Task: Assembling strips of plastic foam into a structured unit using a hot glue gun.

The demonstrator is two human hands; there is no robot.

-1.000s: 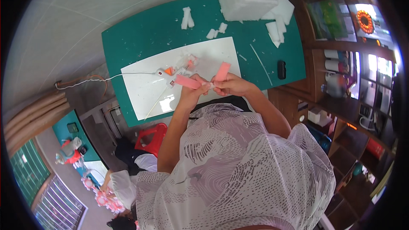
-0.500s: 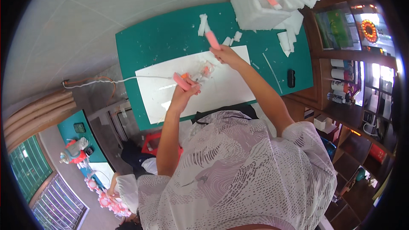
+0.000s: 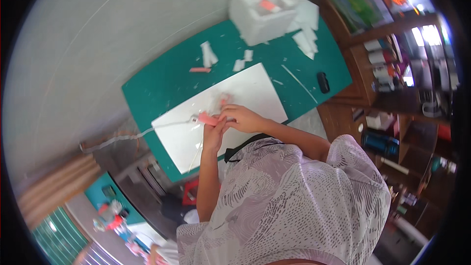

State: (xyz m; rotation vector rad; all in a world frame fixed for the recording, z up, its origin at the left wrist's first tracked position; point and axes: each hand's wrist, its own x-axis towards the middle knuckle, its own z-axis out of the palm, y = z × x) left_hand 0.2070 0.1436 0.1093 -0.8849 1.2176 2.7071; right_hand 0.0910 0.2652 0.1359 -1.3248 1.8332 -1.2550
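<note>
I have the left hand (image 3: 213,136) clamped on a pink strip (image 3: 208,119), which is held above the white board (image 3: 182,143) on the green desk (image 3: 166,84). The right hand (image 3: 244,118) meets it at the strip's near end, fingers together; blur and overlap prevent me from telling whether they grip the strip.

Handling, in my judgement:
1. Support the strip with the left hand close to the end being worked.
2. Use only right fingertip pressure; the strip looks soft and may crease or tear.
3. Remain over the board, apart from the white cable (image 3: 171,124), to avoid snagging.

Containers: a white foam box (image 3: 252,25) stands at the desk's far side. White foam pieces rise above its rim, and a pink piece (image 3: 269,5) lies among them. I cannot see its lower contents. A second pink strip (image 3: 200,70) lies outside the box, on the desk, just beside some foam offcuts (image 3: 207,55).
</note>
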